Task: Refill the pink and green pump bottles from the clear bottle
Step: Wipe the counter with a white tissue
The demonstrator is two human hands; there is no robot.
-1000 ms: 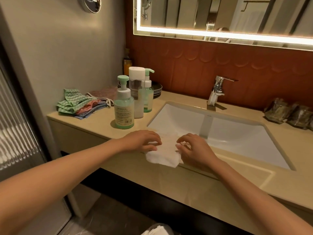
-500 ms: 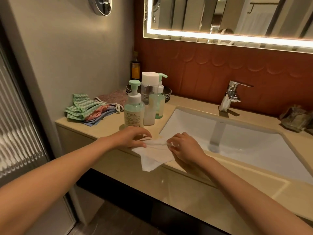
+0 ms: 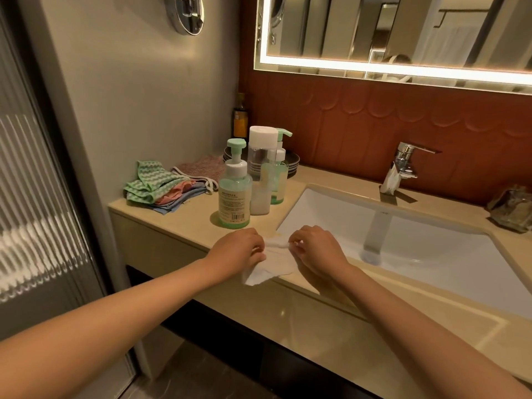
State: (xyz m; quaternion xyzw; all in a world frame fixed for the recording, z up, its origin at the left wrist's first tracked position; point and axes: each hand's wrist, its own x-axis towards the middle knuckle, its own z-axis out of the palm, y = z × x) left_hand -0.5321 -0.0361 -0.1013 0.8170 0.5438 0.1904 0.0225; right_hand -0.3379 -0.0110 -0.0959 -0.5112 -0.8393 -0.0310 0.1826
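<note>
A green pump bottle (image 3: pixel 233 197) with a mint pump head stands on the counter left of the sink. Behind it stands a white-topped dispenser (image 3: pixel 260 174) and a second green-tinted pump bottle (image 3: pixel 277 177). I see no pink bottle for certain. In front of the bottles, my left hand (image 3: pixel 240 251) and my right hand (image 3: pixel 313 249) each pinch an edge of a white tissue (image 3: pixel 269 264) that lies on the counter edge by the sink corner.
Folded cloths (image 3: pixel 161 187) lie at the counter's left end. Dark plates (image 3: pixel 292 165) and an amber bottle (image 3: pixel 240 119) stand at the back. The white sink (image 3: pixel 431 254) with a chrome faucet (image 3: pixel 403 165) fills the right; a wrapped packet (image 3: pixel 511 208) sits far right.
Both hands have kept hold of the tissue and drawn it together, folding it narrower. The view has shifted so the counter appears farther right.
</note>
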